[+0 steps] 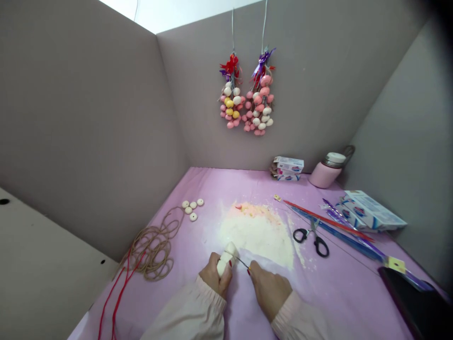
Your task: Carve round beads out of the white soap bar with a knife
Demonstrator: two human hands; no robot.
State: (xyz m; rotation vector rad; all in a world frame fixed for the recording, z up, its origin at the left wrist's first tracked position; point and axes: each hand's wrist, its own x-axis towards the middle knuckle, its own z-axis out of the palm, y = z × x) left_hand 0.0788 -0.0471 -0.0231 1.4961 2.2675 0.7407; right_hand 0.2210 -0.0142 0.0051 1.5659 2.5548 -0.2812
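Observation:
Closed around a white bar of soap [227, 259] is my left hand [214, 277], its thumb along the near side. A groove shows across the bar. My right hand [271, 289] grips a thin knife [242, 262], whose narrow blade reaches left and touches the bar; most of its handle is hidden in my fingers. Just beyond both hands lies a wide heap of white soap shavings [260, 236], with pink and orange crumbs along its far edge.
Several white pierced discs [193, 205] and tangled brown cord [155, 250] with red strings [122, 293] lie left. Right are black-handled scissors [313, 236], ribbons [336, 231], soap boxes [371, 210], a pink jar [326, 171] and a dark object [414, 302]. Bead bunches [260, 106] hang behind.

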